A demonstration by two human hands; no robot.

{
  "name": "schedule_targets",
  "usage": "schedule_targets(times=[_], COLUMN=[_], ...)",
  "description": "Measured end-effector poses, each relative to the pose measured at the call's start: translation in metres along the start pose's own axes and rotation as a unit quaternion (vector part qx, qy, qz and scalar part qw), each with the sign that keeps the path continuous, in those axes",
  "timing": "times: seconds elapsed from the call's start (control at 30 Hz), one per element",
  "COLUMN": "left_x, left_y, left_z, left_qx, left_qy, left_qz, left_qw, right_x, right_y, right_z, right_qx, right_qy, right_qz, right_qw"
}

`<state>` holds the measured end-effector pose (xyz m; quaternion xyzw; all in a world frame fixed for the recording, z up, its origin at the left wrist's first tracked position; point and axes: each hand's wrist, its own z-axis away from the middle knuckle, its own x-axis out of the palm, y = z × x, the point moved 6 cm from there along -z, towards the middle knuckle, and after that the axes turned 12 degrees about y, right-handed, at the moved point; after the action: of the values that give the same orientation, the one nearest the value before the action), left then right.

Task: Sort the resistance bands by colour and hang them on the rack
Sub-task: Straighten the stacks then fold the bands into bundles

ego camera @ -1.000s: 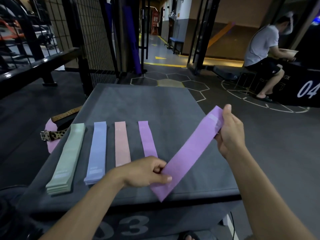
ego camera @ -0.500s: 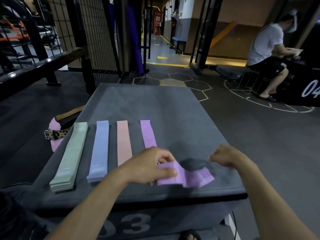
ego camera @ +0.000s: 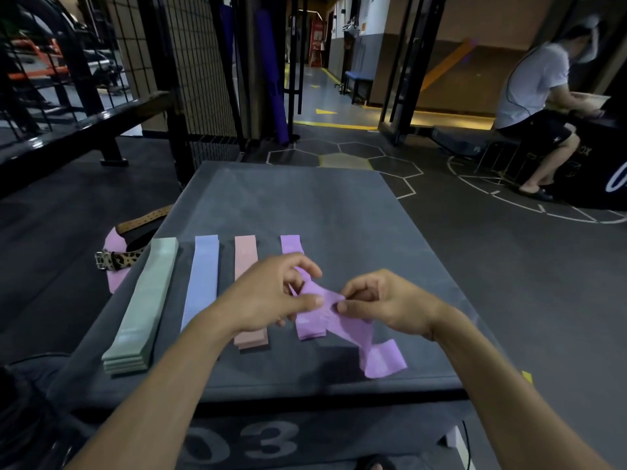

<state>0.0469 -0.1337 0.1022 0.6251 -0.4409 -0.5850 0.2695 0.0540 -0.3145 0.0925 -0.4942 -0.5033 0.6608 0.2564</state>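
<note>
A grey padded box marked "03" on its front stands on a dark gym floor, with black railings and a wire mesh partition to the left and a lit corridor straight ahead. Off the box's left edge lies a leopard-print belt over something pink. Along the top, left to right, lie a green stack of bands, a blue stack, a pink stack and a purple stack, side by side and apart. At far right a person in a white shirt sits bent over a black block.

Both forearms reach in over the near edge. The left hand pinches one loose purple band between thumb and curled fingers, above the purple stack; the right hand pinches the same band just beside it, fingers curled. The band's free end trails down to the box near the front right.

The hands cover the middle of the pink and purple stacks. How many bands each stack holds is hard to tell.
</note>
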Motion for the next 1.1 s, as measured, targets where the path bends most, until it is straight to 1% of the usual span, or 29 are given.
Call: schedule_targets(times=[0.1, 0.17, 0.3, 0.37, 0.43, 0.5, 0.57, 0.7, 0.8, 0.9, 0.97, 1.1], left_x=[-0.012, -0.018, -0.023, -0.030, -0.044, -0.061, -0.074, -0.087, -0.092, -0.090, -0.084, -0.081], left_y=[-0.003, -0.003, -0.007, -0.010, -0.012, -0.016, -0.023, -0.044, -0.058, -0.069, -0.069, -0.049], left_z=[-0.001, -0.001, -0.001, -0.005, -0.010, -0.015, -0.021, -0.028, -0.029, -0.030, -0.029, -0.028], left_qx=[-0.027, -0.032, -0.035, -0.027, -0.007, 0.011, 0.010, -0.024, -0.066, -0.121, -0.150, -0.154], left_qy=[0.052, 0.077, 0.125, 0.157, 0.212, 0.275, 0.307, 0.297, 0.287, 0.240, 0.214, 0.196], left_qz=[0.041, 0.048, 0.056, 0.074, 0.092, 0.078, 0.045, 0.031, 0.056, 0.115, 0.160, 0.252], left_qw=[0.997, 0.995, 0.990, 0.984, 0.973, 0.958, 0.951, 0.954, 0.954, 0.956, 0.952, 0.935], right_x=[-0.003, -0.004, 0.001, 0.006, 0.014, 0.025, 0.033, 0.036, 0.033, 0.027, 0.026, 0.032], right_y=[0.001, -0.001, -0.001, 0.000, 0.001, 0.001, 0.006, 0.017, 0.031, 0.041, 0.044, 0.044], right_z=[0.001, 0.002, 0.004, 0.005, 0.008, 0.013, 0.016, 0.018, 0.021, 0.023, 0.023, 0.024], right_qx=[0.002, 0.002, -0.003, 0.000, -0.003, 0.000, 0.016, 0.058, 0.104, 0.130, 0.139, 0.145], right_qy=[0.036, 0.054, 0.062, 0.049, 0.018, -0.025, -0.045, -0.049, -0.039, -0.031, -0.032, -0.025], right_qz=[-0.027, -0.040, -0.049, -0.043, -0.021, -0.018, -0.033, -0.090, -0.114, -0.106, -0.109, -0.133], right_qw=[0.999, 0.998, 0.997, 0.998, 1.000, 1.000, 0.998, 0.993, 0.987, 0.985, 0.984, 0.980])
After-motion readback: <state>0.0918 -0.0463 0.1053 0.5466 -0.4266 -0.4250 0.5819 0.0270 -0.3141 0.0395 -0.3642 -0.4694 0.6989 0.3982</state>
